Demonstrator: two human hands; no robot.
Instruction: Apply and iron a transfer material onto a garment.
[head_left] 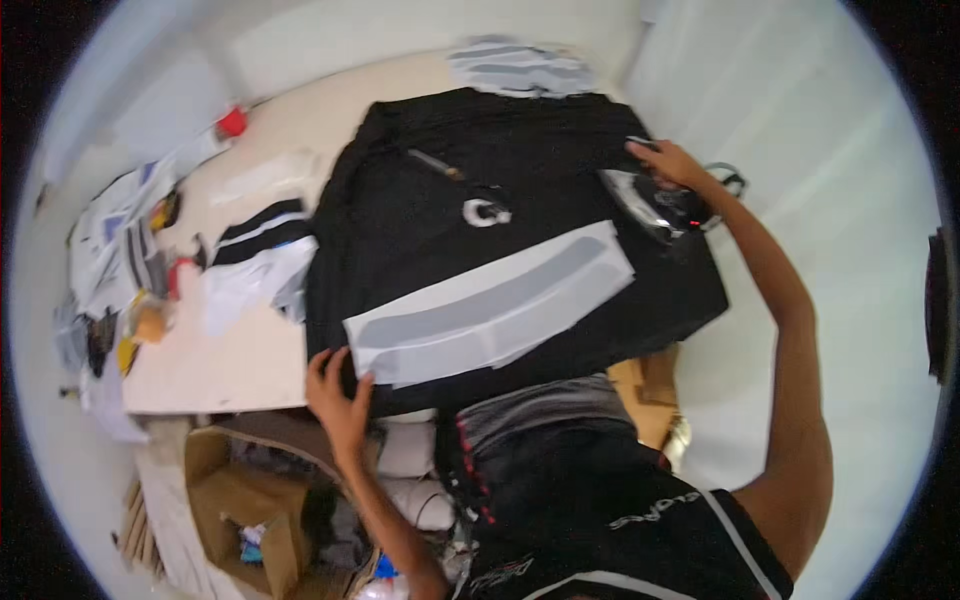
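My right hand [668, 165] is wrapped round the handle of a clothes iron [645, 208], which rests at the right side of a black cloth [400, 230] spread over the table. In front of me on that cloth lies a long white piece with a curved grey band [490, 300], slanting up toward the right. At its left end, my left hand [340, 395] has its fingers spread, with the fingertips at the piece's edge and the black cloth. A small white ring-shaped item [485, 212] and a thin stick-like tool [436, 165] lie farther back.
Grey-and-white pieces [520, 68] are stacked at the far edge. On the left of the table [210, 375] are black-and-white fabric pieces [262, 235], a red object [232, 122] and a heap of white cloth [110, 250]. A cardboard box [215, 500] stands below. A pale wall borders the right.
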